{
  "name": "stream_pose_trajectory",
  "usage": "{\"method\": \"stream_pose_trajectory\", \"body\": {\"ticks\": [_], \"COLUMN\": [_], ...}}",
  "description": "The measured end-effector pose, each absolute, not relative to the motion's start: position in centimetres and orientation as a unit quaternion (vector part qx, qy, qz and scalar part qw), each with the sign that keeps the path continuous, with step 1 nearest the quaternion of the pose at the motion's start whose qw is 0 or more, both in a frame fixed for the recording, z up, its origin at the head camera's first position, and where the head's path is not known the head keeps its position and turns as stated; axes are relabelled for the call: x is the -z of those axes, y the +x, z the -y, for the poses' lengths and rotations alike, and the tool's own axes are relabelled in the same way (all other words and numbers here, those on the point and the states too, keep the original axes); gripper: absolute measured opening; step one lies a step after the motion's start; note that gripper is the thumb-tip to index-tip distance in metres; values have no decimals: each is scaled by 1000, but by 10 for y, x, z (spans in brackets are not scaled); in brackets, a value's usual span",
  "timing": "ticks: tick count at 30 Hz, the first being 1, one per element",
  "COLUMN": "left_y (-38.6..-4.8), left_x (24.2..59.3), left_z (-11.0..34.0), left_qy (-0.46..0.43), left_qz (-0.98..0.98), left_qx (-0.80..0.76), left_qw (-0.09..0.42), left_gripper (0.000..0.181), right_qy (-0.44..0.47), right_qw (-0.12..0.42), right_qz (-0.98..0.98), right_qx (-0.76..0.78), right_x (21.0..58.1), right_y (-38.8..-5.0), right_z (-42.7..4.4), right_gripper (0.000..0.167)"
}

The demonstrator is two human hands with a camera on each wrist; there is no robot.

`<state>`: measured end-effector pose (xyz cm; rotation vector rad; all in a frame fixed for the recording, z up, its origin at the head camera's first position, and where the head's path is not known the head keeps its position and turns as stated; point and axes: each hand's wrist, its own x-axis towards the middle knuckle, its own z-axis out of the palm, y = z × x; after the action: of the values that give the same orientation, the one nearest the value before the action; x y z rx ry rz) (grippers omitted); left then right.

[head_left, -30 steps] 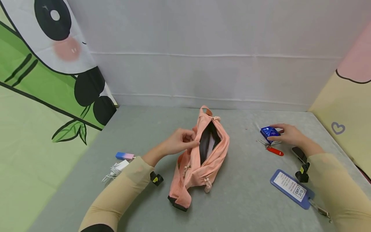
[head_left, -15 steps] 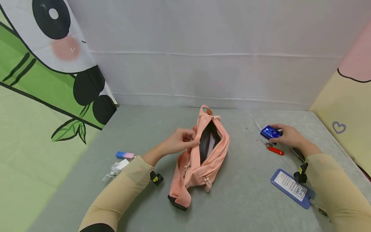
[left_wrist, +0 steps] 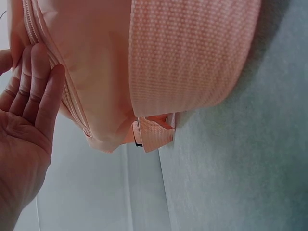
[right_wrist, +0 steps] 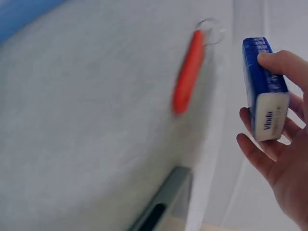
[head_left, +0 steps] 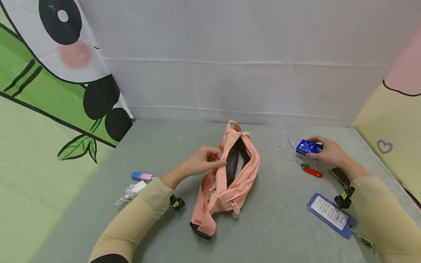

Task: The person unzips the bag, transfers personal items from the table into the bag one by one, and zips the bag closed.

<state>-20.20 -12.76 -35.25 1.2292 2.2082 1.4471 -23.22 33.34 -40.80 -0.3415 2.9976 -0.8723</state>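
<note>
A pink fabric bag [head_left: 251, 166] lies on the grey table, its zipped mouth gaping and a dark lining showing. My left hand [head_left: 205, 160] pinches the left edge of that opening; the left wrist view shows the fingers [left_wrist: 41, 72] along the zip. Over at the right, my right hand [head_left: 330, 152] grips a small blue tissue pack [head_left: 307, 147] between thumb and fingers. "Vinda" is printed on the pack's white end [right_wrist: 270, 118]. Just below the pack lies a red pocket knife [head_left: 313, 172] with a metal ring, apart from the hand.
A blue ID card holder [head_left: 329, 215] with a metal clip lies front right. A dark, slim object [head_left: 340, 176] is partly hidden by the right wrist. Left of the bag are a blue-and-pink stick [head_left: 141, 176] and a white charger [head_left: 136, 188] with its cable.
The right hand has lifted the tissue pack slightly off the table and turned it, now clear of the knife. The left hand and bag stay put.
</note>
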Motion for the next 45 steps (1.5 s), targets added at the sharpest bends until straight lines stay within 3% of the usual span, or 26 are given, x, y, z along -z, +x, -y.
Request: {"method": "stream_pose_trajectory", "body": {"ticks": [20, 45], "left_y": [-201, -196], "left_x": [354, 351], "left_z": [125, 127], "left_qy": [420, 414], "left_qz": [-754, -759], "left_qx": [-493, -489], "left_qw": [112, 115], "left_gripper": [26, 24], "right_qy": [-170, -265], "right_qw": [-27, 10], "right_qz": [-912, -881], "right_qx": [373, 392], "right_x": [355, 331], "right_y": [-222, -212], "right_z": [-276, -189], "right_gripper": [57, 55]}}
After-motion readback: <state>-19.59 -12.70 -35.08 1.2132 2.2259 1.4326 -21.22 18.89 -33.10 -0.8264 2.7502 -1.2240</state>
